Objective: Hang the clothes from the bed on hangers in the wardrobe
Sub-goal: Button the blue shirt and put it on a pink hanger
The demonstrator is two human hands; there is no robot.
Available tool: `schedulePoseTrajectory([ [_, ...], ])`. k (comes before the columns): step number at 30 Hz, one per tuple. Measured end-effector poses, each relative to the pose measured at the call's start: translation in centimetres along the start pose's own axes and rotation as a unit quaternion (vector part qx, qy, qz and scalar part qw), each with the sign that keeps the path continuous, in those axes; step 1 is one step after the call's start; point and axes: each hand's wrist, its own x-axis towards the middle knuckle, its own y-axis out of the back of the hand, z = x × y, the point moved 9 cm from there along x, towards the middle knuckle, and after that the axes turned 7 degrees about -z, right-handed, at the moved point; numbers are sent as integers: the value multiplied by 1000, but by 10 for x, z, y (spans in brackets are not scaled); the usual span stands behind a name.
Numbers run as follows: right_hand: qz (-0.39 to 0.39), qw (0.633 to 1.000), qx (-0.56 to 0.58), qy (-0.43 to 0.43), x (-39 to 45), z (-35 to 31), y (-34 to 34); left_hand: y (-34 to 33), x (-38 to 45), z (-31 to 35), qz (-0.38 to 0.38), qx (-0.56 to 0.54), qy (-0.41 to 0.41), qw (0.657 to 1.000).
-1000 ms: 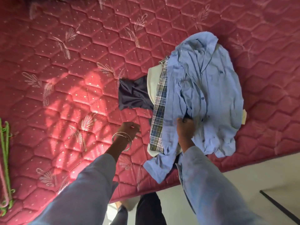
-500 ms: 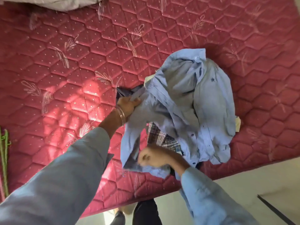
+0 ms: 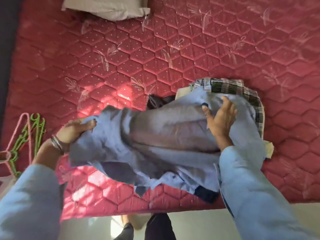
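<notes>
A light blue shirt (image 3: pixel 155 135) is stretched out above the red quilted mattress (image 3: pixel 121 58), held between both hands. My left hand (image 3: pixel 76 130), with bangles at the wrist, grips its left edge. My right hand (image 3: pixel 220 116) clutches the cloth at the right, over the rest of the pile. Beneath it lie a checked shirt (image 3: pixel 233 87), a cream garment (image 3: pixel 268 148) and a dark garment (image 3: pixel 157 101), each partly hidden. Green and pink hangers (image 3: pixel 29 134) rest on the mattress at the far left.
A grey pillow (image 3: pixel 107 7) lies at the top of the bed. The mattress's near edge runs along the bottom, with pale floor (image 3: pixel 199 222) and my feet below it. A dark strip (image 3: pixel 5 49) borders the bed on the left.
Both hands have lifted the blue shirt off the pile and spread it sideways, the left hand pulling leftward. The checked shirt underneath is now uncovered. The view has tilted up, revealing the pillow and hangers.
</notes>
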Motion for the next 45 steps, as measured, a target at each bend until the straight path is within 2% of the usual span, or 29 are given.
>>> schedulePoseTrajectory([
  [1,-46,999,-6,9,-1,-9,-13,27,1,-17,46,114,48,991],
  [2,-112,994,-17,4,-3,-18,-30,49,4,-37,76,272,123,951],
  [3,-189,981,-39,4,-8,-27,-51,61,9,-57,73,398,183,896],
  [4,-258,963,-72,10,-17,-39,-68,63,17,-79,54,444,210,869],
  [5,-322,942,-94,22,-26,-50,-85,58,28,-97,32,447,203,870],
  [7,-433,888,-148,55,-46,-69,-115,30,49,-121,-8,399,171,901],
  [10,-634,742,-218,6,-91,-81,-135,-23,67,-118,-14,394,119,911],
  [11,-661,717,-219,-19,-98,-81,-137,-37,73,-113,-6,404,94,910],
  [12,-641,737,-214,-15,-94,-85,-140,-47,78,-109,4,408,77,910],
  [13,-560,801,-213,15,-76,-91,-143,-53,86,-108,20,407,58,911],
  [14,-427,877,-213,60,-55,-103,-136,-54,92,-107,40,401,44,914],
  [15,-299,927,-203,100,-42,-115,-128,-54,101,-105,63,397,29,915],
  [16,-220,946,-200,129,-37,-123,-123,-52,108,-103,84,402,16,911],
  [17,-210,947,-208,129,-36,-122,-131,-51,116,-100,100,411,6,906],
  [19,-310,913,-256,70,-47,-95,-169,-48,134,-99,104,424,7,900],
  [21,-398,874,-278,10,-64,-60,-199,-51,152,-107,64,424,27,903],
  [22,-420,872,-252,-9,-72,-49,-207,-53,159,-113,42,405,40,913],
  [24,-398,904,-154,-17,-79,-46,-207,-55,166,-118,23,378,38,925],
  [26,-314,945,-74,50,-85,-70,-190,-53,161,-111,43,392,6,919],
  [28,-288,946,-30,145,-96,-108,-174,-47,150,-96,72,400,-42,913],
  [30,-339,914,-7,223,-108,-153,-165,-46,134,-74,78,404,-107,905],
  [33,-413,847,-14,334,-129,-228,-138,-43,102,-36,69,398,-219,888],
  [35,-412,825,-33,385,-141,-269,-111,-31,71,-9,114,402,-284,863],
  [36,-399,822,-50,402,-145,-285,-98,-23,55,1,132,401,-288,860],
  [37,-373,825,-59,420,-148,-301,-82,-12,41,4,142,394,-256,871],
  [39,-268,851,-27,450,-151,-332,-38,20,14,-5,196,397,-150,884],
  [41,-144,884,75,439,-154,-351,15,57,-25,-16,276,401,-96,868],
  [43,-50,888,190,416,-164,-360,64,89,-69,-26,332,355,-101,868],
  [45,11,884,244,398,-180,-366,93,113,-113,-28,368,260,-158,879],
])
